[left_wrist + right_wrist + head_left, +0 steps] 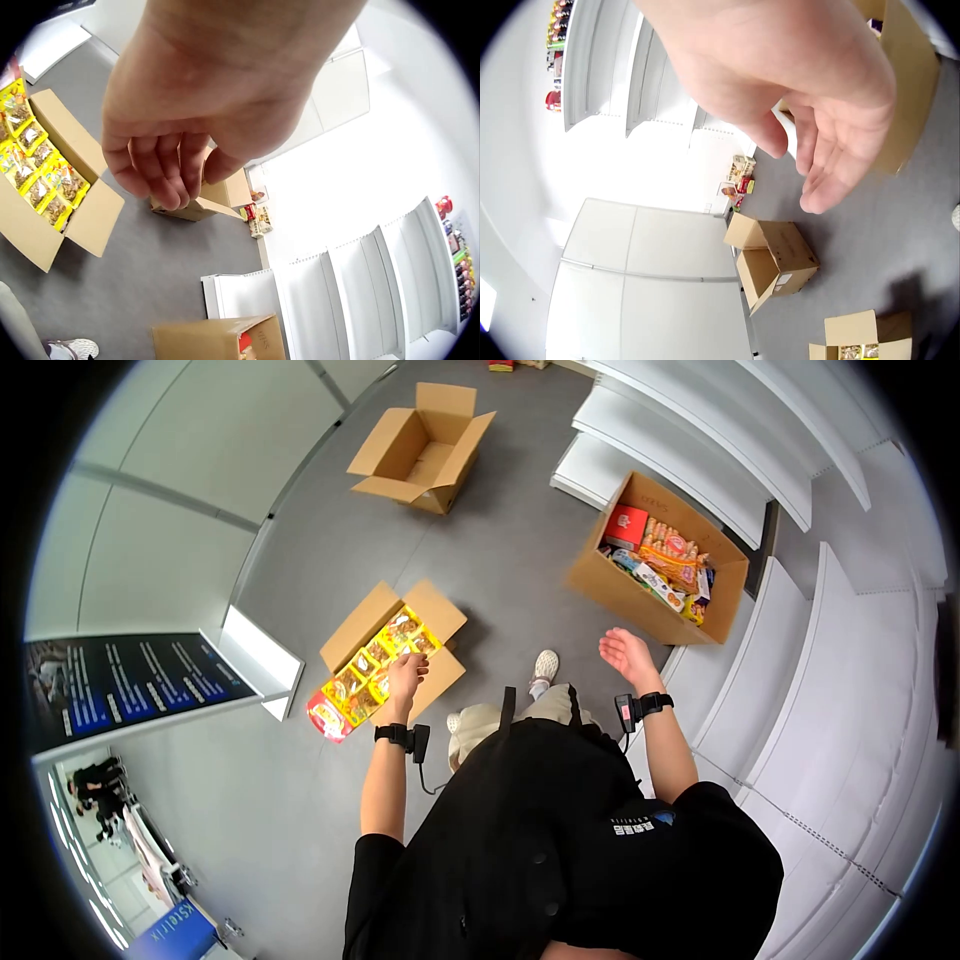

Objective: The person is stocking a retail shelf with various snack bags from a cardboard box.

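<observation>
In the head view the left hand (405,678) is above the near edge of a carton (440,682) filled with yellow snack packs (370,660); the left wrist view shows this hand (180,112) with loosely bent fingers and nothing in them, the packs (34,172) off to one side. The right hand (627,652), palm partly up, hovers in front of a larger carton (625,595) of mixed goods, apart from it. Relaxed fingers and no held item show on the right hand (802,97) in the right wrist view.
An opened, empty-looking carton (430,455) stands on the grey floor farther ahead. White shelving (690,445) runs along the right side. A dark sign panel (130,685) and a white ledge (262,650) are at the left. The person's shoe (545,665) is between the hands.
</observation>
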### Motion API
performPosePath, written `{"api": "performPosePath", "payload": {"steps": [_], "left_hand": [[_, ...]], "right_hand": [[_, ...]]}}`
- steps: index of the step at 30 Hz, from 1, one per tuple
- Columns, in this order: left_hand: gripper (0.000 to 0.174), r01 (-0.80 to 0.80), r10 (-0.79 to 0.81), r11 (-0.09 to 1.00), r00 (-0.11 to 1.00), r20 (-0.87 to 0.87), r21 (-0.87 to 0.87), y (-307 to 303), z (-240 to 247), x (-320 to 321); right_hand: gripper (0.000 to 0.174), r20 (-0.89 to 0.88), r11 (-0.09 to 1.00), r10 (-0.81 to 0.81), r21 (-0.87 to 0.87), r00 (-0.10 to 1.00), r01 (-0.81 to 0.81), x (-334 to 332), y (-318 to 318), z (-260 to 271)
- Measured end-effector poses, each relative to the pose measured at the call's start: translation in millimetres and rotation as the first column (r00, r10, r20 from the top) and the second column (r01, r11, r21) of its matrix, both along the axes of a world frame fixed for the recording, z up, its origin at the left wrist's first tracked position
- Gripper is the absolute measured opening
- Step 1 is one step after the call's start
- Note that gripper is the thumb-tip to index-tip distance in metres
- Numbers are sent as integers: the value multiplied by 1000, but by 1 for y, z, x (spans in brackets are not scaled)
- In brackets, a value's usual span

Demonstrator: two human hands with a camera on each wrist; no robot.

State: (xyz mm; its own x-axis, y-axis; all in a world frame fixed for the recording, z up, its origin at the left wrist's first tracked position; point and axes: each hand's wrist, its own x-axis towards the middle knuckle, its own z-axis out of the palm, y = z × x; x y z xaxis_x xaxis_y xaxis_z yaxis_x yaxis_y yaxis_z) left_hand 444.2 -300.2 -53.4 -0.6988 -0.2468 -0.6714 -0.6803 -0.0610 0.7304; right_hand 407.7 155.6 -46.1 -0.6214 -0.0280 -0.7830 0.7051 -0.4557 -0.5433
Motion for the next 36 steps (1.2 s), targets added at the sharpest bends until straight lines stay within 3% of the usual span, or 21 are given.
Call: {"api": "performPosePath", "payload": {"steps": [8,12,16,22,25,29,32,33,34,36], "left_hand": [[23,-152,153,988,986,64,-27,-111,-15,116],[22,-164,169,985,981,98,-53,-174,-27,154],[26,-178,189,982,935,300,-62,-218,-64,200],[23,-64,164,961,915,369,-268,-308,-160,214],[28,25,124,946,895,428,-324,-357,-200,225],[41,-16,225,931,813,537,-365,-392,-237,243],[42,79,266,888,714,647,-452,-435,-253,249],[41,-9,287,918,707,646,-397,-449,-262,251],[38,2,313,881,749,584,-474,-458,-279,263],[36,73,327,855,693,643,-514,-486,-319,286]], "right_hand": [[27,-80,989,129,84,988,-122,32,-129,-6],[29,-67,993,103,-44,992,-106,75,-187,-10],[31,91,1000,15,-3,996,-15,131,-200,-24],[33,254,996,-69,74,965,52,154,-224,-74],[32,332,998,-40,57,943,22,143,-255,-113],[31,348,997,54,41,936,-73,87,-309,-149],[30,369,989,111,53,923,-141,52,-359,-153],[30,343,983,144,63,928,-175,42,-369,-162],[30,364,971,182,77,913,-225,34,-375,-174],[30,412,946,237,108,880,-305,25,-384,-196]]}}
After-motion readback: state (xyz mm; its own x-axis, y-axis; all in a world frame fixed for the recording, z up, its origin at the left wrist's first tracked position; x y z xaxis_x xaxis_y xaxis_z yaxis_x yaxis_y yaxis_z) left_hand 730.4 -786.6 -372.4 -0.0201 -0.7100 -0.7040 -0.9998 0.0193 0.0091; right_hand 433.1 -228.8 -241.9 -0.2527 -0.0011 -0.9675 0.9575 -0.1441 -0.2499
